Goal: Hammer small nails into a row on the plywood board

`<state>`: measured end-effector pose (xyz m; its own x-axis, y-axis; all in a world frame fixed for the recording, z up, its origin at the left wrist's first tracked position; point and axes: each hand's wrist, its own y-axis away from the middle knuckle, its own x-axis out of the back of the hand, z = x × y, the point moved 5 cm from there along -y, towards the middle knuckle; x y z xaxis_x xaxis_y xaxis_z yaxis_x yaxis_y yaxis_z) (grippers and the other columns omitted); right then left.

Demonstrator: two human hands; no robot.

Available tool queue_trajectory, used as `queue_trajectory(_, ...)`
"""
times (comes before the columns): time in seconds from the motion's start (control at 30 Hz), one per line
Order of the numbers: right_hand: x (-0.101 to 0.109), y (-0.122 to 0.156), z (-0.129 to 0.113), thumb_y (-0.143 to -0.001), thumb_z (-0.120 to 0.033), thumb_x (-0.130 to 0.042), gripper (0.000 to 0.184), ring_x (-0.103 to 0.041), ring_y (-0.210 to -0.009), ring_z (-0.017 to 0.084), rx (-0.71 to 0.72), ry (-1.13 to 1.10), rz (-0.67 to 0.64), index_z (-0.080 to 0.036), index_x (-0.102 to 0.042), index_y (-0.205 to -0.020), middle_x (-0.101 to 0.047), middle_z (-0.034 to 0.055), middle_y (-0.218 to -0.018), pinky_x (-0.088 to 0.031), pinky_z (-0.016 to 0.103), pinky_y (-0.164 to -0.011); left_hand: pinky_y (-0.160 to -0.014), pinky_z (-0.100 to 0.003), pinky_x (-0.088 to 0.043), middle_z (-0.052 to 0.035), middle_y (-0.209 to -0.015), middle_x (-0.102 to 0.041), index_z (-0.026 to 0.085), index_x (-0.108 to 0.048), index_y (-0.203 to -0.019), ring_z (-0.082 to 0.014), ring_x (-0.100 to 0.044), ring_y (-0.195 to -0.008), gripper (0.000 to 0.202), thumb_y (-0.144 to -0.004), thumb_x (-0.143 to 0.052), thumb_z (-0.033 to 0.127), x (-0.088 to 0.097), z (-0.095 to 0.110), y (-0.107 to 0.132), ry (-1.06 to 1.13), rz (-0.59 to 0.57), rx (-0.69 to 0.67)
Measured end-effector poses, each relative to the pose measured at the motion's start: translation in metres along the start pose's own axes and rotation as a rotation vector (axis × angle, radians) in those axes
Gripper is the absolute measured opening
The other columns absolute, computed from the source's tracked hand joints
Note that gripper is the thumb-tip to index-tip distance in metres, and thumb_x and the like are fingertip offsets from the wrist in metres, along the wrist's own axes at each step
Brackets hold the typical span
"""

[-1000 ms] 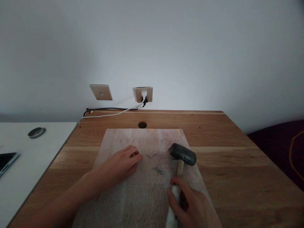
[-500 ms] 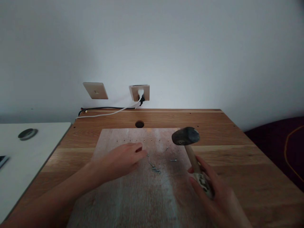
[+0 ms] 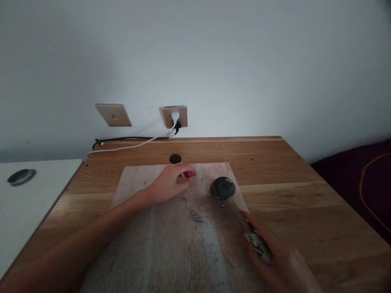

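Observation:
My left hand (image 3: 174, 182) is over the far part of a pale, worn board (image 3: 165, 240), near small holes along its far side. Its thumb and fingers curl together in a loose pinch; anything between them is too small to make out. My right hand (image 3: 275, 254) is wrapped around the wooden handle of a mallet (image 3: 223, 188) with a black head. That head hovers low over the board's right side and partly covers a screw. Several small metal screws (image 3: 195, 217) lie loose on the board between my hands.
The board lies on a wooden tabletop (image 3: 305, 211) with a round cable hole (image 3: 175, 158). Behind it, white and black cables (image 3: 134, 145) run to a wall socket (image 3: 180, 118). At left stands a white surface (image 3: 36, 203) bearing a round dark object (image 3: 21, 176).
My left hand has moved away from the screws, up toward the holes at the far side. The mallet head has dropped and swung left over the board. The view has shifted slightly.

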<state>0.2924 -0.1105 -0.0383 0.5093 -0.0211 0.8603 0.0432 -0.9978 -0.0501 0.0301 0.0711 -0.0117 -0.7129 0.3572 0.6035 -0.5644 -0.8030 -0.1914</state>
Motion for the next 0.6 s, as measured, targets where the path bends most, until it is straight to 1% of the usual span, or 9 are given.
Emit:
queue_trajectory(0.1,0.009,0.008,0.01,-0.098,-0.042,-0.056,0.046,-0.078,-0.11,0.028,-0.179,-0.027,0.109,-0.025,-0.07,-0.139,-0.08,0.0041,-0.124,-0.065,0.032,-0.092,-0.078,-0.021,-0.049,-0.0001,-0.094,-0.075,0.018,-0.072,-0.096,-0.0094,-0.065,-0.081,0.014,-0.088,-0.064,0.009,-0.017,0.003,-0.014,0.069,-0.044,-0.023)
queue_trajectory(0.17,0.014,0.01,0.016,-0.096,-0.048,-0.059,0.049,-0.079,-0.106,0.03,-0.262,-0.053,0.143,-0.026,-0.072,-0.138,-0.082,0.0043,-0.117,-0.066,0.035,-0.09,-0.077,-0.02,-0.049,0.0001,-0.093,-0.076,0.017,-0.072,-0.094,-0.0089,-0.064,-0.079,0.015,-0.087,-0.066,0.006,-0.03,0.007,-0.025,0.103,-0.075,-0.034)
queue_trajectory(0.23,0.016,0.009,0.021,-0.094,-0.052,-0.063,0.052,-0.08,-0.103,0.031,-0.297,-0.085,0.112,-0.026,-0.072,-0.138,-0.083,0.0049,-0.113,-0.067,0.036,-0.086,-0.077,-0.021,-0.05,0.0005,-0.092,-0.075,0.018,-0.073,-0.093,-0.0089,-0.065,-0.078,0.014,-0.087,-0.067,0.006,-0.041,0.011,-0.036,0.108,-0.089,-0.053)
queue_trajectory(0.33,0.016,0.007,0.023,-0.092,-0.055,-0.063,0.055,-0.078,-0.109,0.032,-0.35,-0.135,0.07,-0.025,-0.072,-0.138,-0.082,0.0065,-0.118,-0.066,0.036,-0.088,-0.077,-0.021,-0.05,0.0011,-0.09,-0.075,0.018,-0.073,-0.094,-0.0091,-0.065,-0.077,0.015,-0.087,-0.068,0.006,-0.053,0.013,-0.047,0.085,-0.092,-0.074)
queue_trajectory(0.4,0.013,0.009,0.022,-0.094,-0.06,-0.061,0.062,-0.08,-0.102,0.031,-0.402,-0.22,0.036,-0.023,-0.067,-0.144,-0.082,0.0079,-0.117,-0.066,0.036,-0.086,-0.076,-0.021,-0.05,0.0016,-0.087,-0.074,0.018,-0.073,-0.094,-0.0088,-0.065,-0.075,0.015,-0.087,-0.068,0.005,-0.057,0.011,-0.05,0.068,-0.091,-0.068)
queue_trajectory(0.43,0.01,0.01,0.021,-0.094,-0.063,-0.059,0.069,-0.082,-0.09,0.029,-0.433,-0.286,-0.012,-0.021,-0.062,-0.148,-0.084,0.0082,-0.108,-0.067,0.035,-0.079,-0.076,-0.021,-0.049,0.0018,-0.086,-0.074,0.017,-0.073,-0.094,-0.0087,-0.065,-0.075,0.015,-0.087,-0.069,0.005,-0.058,0.01,-0.051,0.062,-0.09,-0.062)
queue_trajectory(0.5,0.003,0.015,0.018,-0.094,-0.071,-0.055,0.082,-0.076,-0.06,0.026,-0.515,-0.429,-0.119,-0.018,-0.051,-0.157,-0.08,0.0038,-0.074,-0.064,0.033,-0.06,-0.075,-0.021,-0.049,0.0018,-0.086,-0.074,0.017,-0.074,-0.094,-0.0086,-0.064,-0.073,0.013,-0.088,-0.069,0.007,-0.059,0.007,-0.051,0.054,-0.092,-0.055)
queue_trajectory(0.53,0.0,0.017,0.016,-0.093,-0.074,-0.054,0.087,-0.07,-0.049,0.025,-0.562,-0.486,-0.158,-0.017,-0.047,-0.159,-0.072,-0.0002,-0.058,-0.06,0.032,-0.052,-0.075,-0.021,-0.049,0.0016,-0.086,-0.074,0.018,-0.074,-0.094,-0.0087,-0.064,-0.073,0.012,-0.088,-0.069,0.008,-0.059,0.006,-0.05,0.051,-0.099,-0.058)
queue_trajectory(0.6,-0.001,0.021,0.013,-0.092,-0.078,-0.053,0.092,-0.06,-0.038,0.023,-0.639,-0.551,-0.182,-0.018,-0.043,-0.161,-0.056,-0.0054,-0.042,-0.052,0.03,-0.041,-0.075,-0.022,-0.048,0.0012,-0.088,-0.075,0.018,-0.075,-0.095,-0.009,-0.065,-0.073,0.012,-0.089,-0.069,0.009,-0.06,0.005,-0.048,0.031,-0.118,-0.078)
